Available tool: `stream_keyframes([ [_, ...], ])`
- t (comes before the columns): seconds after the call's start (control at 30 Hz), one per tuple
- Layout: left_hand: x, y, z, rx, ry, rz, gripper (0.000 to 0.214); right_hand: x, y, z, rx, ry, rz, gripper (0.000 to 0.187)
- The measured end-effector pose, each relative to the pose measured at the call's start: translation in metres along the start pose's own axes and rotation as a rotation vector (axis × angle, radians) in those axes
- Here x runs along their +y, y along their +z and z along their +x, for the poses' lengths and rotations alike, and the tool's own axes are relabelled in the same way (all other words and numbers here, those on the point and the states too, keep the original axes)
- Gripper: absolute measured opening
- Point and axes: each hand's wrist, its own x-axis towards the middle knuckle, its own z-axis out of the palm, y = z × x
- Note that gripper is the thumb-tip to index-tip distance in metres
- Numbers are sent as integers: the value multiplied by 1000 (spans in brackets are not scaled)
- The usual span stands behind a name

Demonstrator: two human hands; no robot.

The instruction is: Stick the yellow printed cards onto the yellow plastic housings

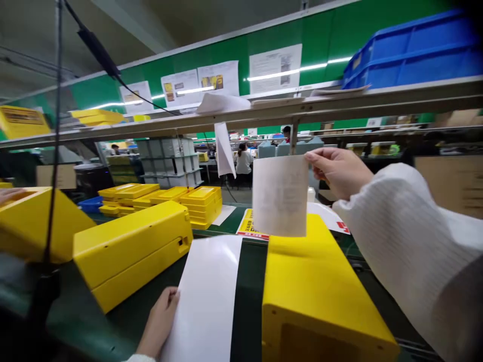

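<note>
My left hand is down low, fingers clamped on the edge of a long white sheet that lies flat on the dark conveyor belt. My right hand, in a chunky white knit sleeve, is up in the air, with the fingers pinched together on the top corner of a small square of thin paper. That square hangs right in front of the top end of a yellow plastic case sitting on the belt just beside the long sheet.

Left of the sheet there's a second yellow case, and past that a third one, tilted, with someone else's hand at the frame edge. A yellow-and-red printed sheet lies further along, then stacks of yellow trays. Above it all runs a metal shelf holding blue plastic crates, with paper notices taped to the green wall behind — and way off in the back, a person in a white top sits at another station.
</note>
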Motion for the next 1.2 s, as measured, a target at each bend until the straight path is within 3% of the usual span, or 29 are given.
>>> stream_keyframes([
  [0.1, -9, 25, 21, -58, -38, 47, 42, -10, -28, 18, 19, -120, -173, 12],
  [0.17, 15, 31, 23, -48, 28, 54, 49, -18, -40, 14, -29, -221, -279, 13],
  [0.23, 65, 28, 14, -92, 143, -11, 50, -24, -46, 0, -83, -318, -339, 13],
  [0.27, 97, 25, 6, -204, 172, -89, 49, -25, -47, -10, -105, -371, -350, 13],
  [0.33, 162, 23, -15, -549, 147, -315, 60, -26, -49, -30, -150, -516, -393, 12],
  [0.4, 216, 28, -33, -977, 41, -533, 71, -24, -52, -50, -205, -695, -481, 10],
  [0.47, 250, 40, -42, -1068, -7, -763, 62, -19, -57, -69, -268, -813, -580, 14],
  [0.5, 259, 47, -44, -1035, 2, -832, 50, -15, -61, -77, -303, -847, -625, 17],
  [0.6, 267, 68, -41, -873, 81, -849, 30, 0, -72, -97, -414, -891, -749, 23],
  [0.77, 271, 99, -33, -925, 48, -793, 29, 15, -84, -113, -537, -1003, -899, 23],
  [0.87, 271, 116, -25, -904, 29, -772, 25, 19, -85, -117, -532, -1040, -953, 21],
  [0.93, 268, 124, -17, -880, 39, -845, 27, 24, -84, -118, -436, -1004, -935, 15],
  [1.0, 263, 127, -8, -854, 77, -934, 31, 35, -83, -119, -229, -873, -871, 8],
  [1.1, 256, 129, 3, -820, 155, -972, 36, 61, -81, -117, 147, -527, -736, 10],
  [1.13, 255, 130, 5, -806, 181, -963, 35, 69, -80, -116, 228, -411, -669, 17],
  [1.2, 253, 131, 9, -765, 228, -927, 30, 82, -79, -112, 274, -204, -516, 26],
])
